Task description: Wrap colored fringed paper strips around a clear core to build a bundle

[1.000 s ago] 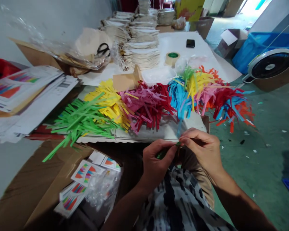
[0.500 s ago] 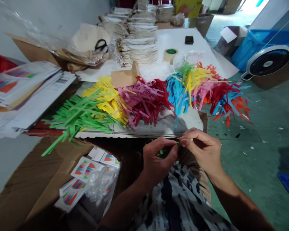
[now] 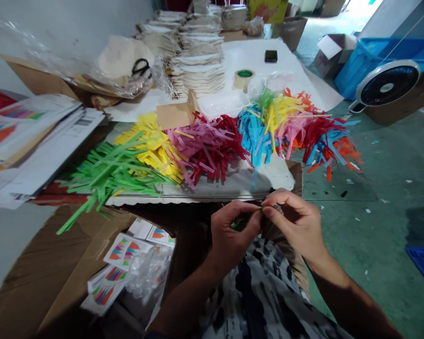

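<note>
My left hand (image 3: 235, 230) is closed around a green paper strip or tassel (image 3: 240, 221), mostly hidden by the fingers. Thumb and forefinger of my right hand (image 3: 293, 221) pinch the same green piece where its end meets the left fingertips. Both hands are above my lap, just in front of the table edge. Behind them on the table lie bunches of cut paper fringe: green (image 3: 106, 169), yellow (image 3: 153, 150), pink (image 3: 198, 141), dark red (image 3: 229, 136) and blue (image 3: 252, 132). A mixed-colour heap (image 3: 300, 122) is at the right.
Stacks of cream pouches (image 3: 198, 70), a tape roll (image 3: 244, 80), a clear plastic tray (image 3: 222, 104) and scissors (image 3: 141, 68) lie farther back. Papers (image 3: 49, 141) stand at the left. An open carton (image 3: 67, 254) holding printed cards (image 3: 127, 249) is below. A fan (image 3: 388, 87) is at the right.
The view has shifted slightly, so the table things appear a little farther left. Both hands keep their pinch on the green piece, with fingertips still together.
</note>
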Demonstrator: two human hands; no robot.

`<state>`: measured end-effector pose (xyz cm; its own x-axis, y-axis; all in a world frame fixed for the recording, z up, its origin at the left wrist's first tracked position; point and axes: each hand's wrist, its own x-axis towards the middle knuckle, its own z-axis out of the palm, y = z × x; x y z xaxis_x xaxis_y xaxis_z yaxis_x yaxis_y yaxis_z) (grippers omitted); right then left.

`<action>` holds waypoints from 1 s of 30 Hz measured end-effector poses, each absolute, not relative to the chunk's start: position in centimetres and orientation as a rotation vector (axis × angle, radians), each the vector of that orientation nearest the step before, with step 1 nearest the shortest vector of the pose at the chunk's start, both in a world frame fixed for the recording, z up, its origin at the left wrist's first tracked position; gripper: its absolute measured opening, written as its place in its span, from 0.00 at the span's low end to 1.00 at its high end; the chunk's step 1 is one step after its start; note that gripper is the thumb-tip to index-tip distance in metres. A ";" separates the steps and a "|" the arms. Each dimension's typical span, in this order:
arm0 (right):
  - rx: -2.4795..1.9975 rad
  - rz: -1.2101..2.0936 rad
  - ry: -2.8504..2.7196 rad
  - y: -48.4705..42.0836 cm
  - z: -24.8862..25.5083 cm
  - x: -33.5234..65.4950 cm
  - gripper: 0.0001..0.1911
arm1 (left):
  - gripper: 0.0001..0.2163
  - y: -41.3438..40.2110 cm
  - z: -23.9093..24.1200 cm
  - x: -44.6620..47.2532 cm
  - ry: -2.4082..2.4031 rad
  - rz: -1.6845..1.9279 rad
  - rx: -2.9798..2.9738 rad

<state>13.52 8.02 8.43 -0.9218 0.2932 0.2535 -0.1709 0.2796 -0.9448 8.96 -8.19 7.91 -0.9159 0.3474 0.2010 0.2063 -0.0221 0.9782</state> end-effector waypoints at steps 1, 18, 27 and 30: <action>-0.122 1.647 -2.182 8.1 8.4 13.6 0.04 | 0.06 -8.1 7.9 9.0 2.121 2.082 0.622; -0.143 1.888 -2.076 8.9 7.7 14.0 0.01 | 0.05 -7.7 7.6 8.7 1.995 2.059 0.598; -0.214 1.817 -2.035 9.0 8.3 13.8 0.04 | 0.08 -7.1 7.7 8.3 1.931 1.995 0.501; -0.174 1.772 -2.044 9.0 8.1 14.0 0.03 | 0.08 -6.8 7.4 8.2 1.938 2.013 0.567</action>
<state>13.99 8.97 8.07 -0.9009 0.3651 0.2349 -0.1808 0.1764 -0.9676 8.16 -6.76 7.40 -0.8807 0.4669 0.0802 0.0623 -0.0536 0.9966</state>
